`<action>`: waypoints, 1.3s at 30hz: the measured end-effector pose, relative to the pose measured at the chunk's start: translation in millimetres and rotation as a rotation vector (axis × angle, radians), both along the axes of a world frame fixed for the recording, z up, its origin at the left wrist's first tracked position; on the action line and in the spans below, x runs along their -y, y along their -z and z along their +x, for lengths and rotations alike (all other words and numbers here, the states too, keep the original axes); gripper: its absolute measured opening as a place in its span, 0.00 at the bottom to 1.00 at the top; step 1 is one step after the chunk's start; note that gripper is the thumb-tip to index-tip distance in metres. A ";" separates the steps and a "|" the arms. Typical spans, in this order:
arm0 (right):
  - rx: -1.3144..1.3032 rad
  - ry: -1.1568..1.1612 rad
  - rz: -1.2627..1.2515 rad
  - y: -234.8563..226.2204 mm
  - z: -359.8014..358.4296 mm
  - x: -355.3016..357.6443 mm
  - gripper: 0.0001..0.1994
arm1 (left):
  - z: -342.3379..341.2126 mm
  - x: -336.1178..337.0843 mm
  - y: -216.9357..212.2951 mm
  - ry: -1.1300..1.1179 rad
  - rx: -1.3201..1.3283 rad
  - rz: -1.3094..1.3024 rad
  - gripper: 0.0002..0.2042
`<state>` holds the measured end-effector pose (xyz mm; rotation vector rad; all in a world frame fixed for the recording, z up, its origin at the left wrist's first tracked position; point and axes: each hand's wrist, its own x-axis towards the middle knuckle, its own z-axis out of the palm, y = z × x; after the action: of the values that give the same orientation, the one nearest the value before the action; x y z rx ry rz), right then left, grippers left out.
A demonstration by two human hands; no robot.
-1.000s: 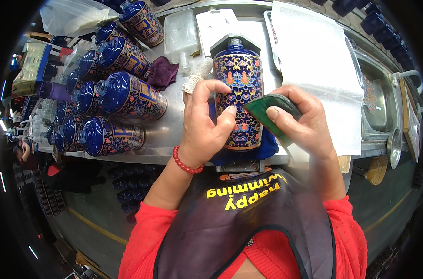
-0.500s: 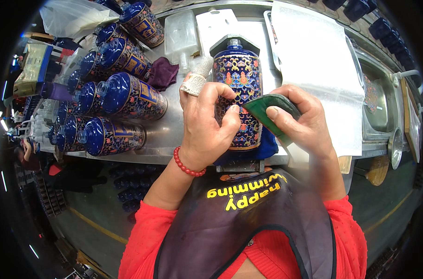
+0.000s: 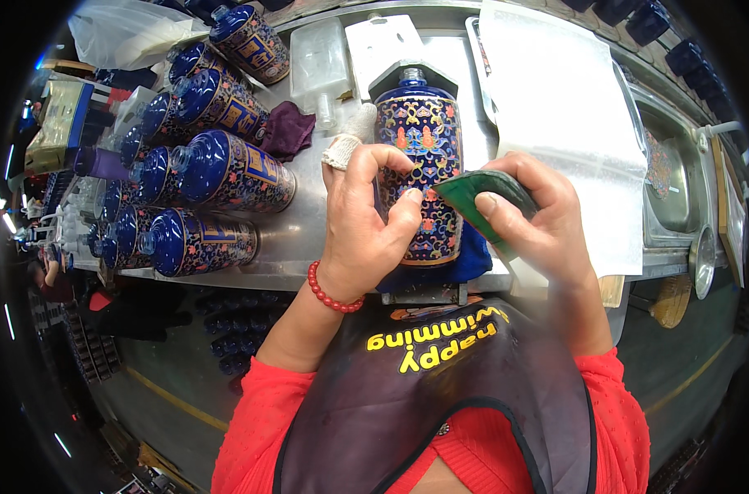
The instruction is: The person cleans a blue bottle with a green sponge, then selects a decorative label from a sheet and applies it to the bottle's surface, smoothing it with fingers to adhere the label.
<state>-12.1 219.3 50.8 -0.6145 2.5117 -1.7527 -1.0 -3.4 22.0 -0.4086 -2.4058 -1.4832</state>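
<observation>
Steel desk fills the upper view, dark floor below it. A blue patterned ceramic bottle lies on its side at desk centre, neck pointing away from the person, base resting on a blue cloth at the near edge. Left hand clamps the bottle's left flank, grip closed on it, thumb on the painted body; one finger wears a white knit cot. Right hand pinches a folded green abrasive pad against the bottle's right side, grip tight on the pad. Step in hand looks like rubbing or polishing the glaze. Next move likely calls for firm left-hand bracing and perhaps rolling the bottle to a fresh patch. More blue bottles lie stacked to the left, a white sheet to the right.
</observation>
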 end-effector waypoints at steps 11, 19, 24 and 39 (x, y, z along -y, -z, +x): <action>-0.338 0.020 0.170 -14.2 11.6 14.8 0.10 | 0.4 -4.1 5.0 -0.025 0.020 0.047 0.18; -0.426 0.071 0.260 -15.3 14.6 20.6 0.11 | 1.3 -4.0 5.7 -0.036 0.001 0.021 0.18; -0.424 0.033 0.258 -15.2 15.1 22.3 0.11 | 0.7 -4.6 5.0 -0.038 -0.012 0.012 0.18; -0.132 0.039 0.104 -12.9 10.2 10.6 0.09 | 2.5 -2.3 12.5 0.017 0.065 0.235 0.16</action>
<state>-1.8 208.7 63.6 -0.7016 2.6999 -1.6314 1.6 -1.1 9.5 -0.3330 -2.2441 -1.7869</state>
